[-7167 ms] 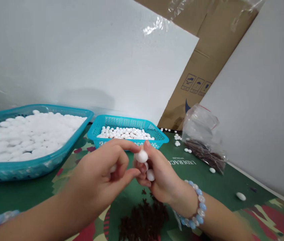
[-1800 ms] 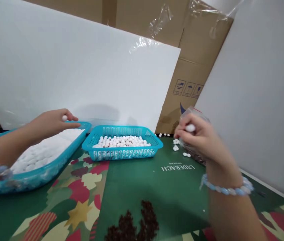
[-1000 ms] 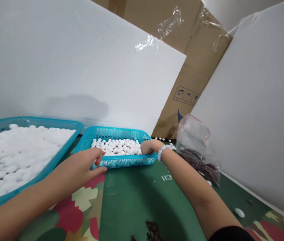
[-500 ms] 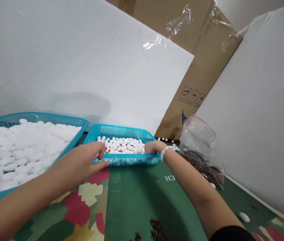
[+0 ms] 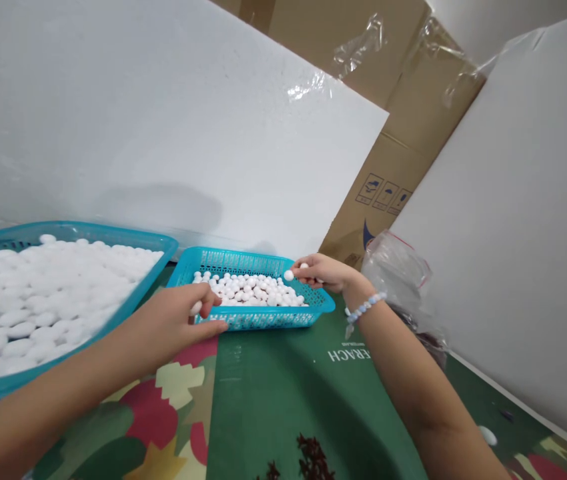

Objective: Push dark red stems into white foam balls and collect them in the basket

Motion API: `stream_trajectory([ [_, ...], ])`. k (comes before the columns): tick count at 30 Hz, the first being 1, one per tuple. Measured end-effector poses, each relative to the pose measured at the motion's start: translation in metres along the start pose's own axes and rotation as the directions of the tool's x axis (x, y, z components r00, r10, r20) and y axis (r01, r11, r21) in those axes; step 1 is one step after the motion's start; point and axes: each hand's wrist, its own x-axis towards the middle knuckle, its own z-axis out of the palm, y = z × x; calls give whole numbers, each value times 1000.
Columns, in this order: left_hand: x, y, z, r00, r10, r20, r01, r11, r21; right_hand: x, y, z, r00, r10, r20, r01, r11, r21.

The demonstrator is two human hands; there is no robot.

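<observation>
At the far left, a large blue basket (image 5: 113,235) holds a broad heap of white ovals (image 5: 63,287). Beside it, the left hand (image 5: 178,310) reaches to the front rim of a smaller blue basket (image 5: 268,319); its thumb and forefinger stand apart, while the curled fingers behind keep hold of a white piece (image 5: 196,308). Whether the fingertips touch the rim is hard to tell. Smaller white pieces (image 5: 248,290) cover the small basket's floor. Nearer the viewer, dark brown bits (image 5: 313,459) lie on the green sheet (image 5: 258,400). Above the small basket's right end, the right hand (image 5: 326,272) pinches a white oval (image 5: 288,275) at its fingertips, with more white showing between the fingers. Farther right stands a clear bag (image 5: 397,263).
</observation>
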Motion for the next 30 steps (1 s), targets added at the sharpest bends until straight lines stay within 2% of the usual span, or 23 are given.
stream_trajectory([
  [2, -3, 10, -1, 999, -33, 7, 33, 997, -72, -11, -11, 8, 995, -89, -35, 94, 985, 142],
  [6, -11, 26, 0, 994, -57, -93, 36, 976, -215, -25, -31, 35, 976, -212, -49, 216, 917, 335],
  [8, -15, 30, 1, 991, -96, -90, 66, 953, -294, -29, -37, 47, 944, -319, -82, 323, 851, 414],
  [11, -19, 34, 5, 991, -126, -42, 89, 866, -492, -35, -41, 61, 825, -515, -233, 562, 707, 429],
  [14, -21, 34, 6, 989, -146, -23, 103, 792, -601, -39, -42, 70, 701, -602, -382, 709, 644, 286],
  [16, -20, 33, 7, 989, -147, -19, 101, 765, -636, -41, -42, 74, 650, -623, -436, 747, 628, 218],
  [19, -19, 32, 7, 993, -116, -9, 77, 707, -703, -42, -41, 77, 605, -634, -482, 780, 594, 197],
  [22, -17, 34, 8, 995, -102, -1, 66, 651, -756, -42, -39, 79, 591, -606, -533, 793, 558, 246],
  [26, -18, 37, 7, 988, -153, 6, 97, 595, -798, -47, -37, 82, 614, -540, -575, 788, 458, 412],
  [30, -20, 39, 6, 990, -140, 6, 87, 582, -809, -58, -41, 82, 686, -580, -440, 688, 320, 651],
])
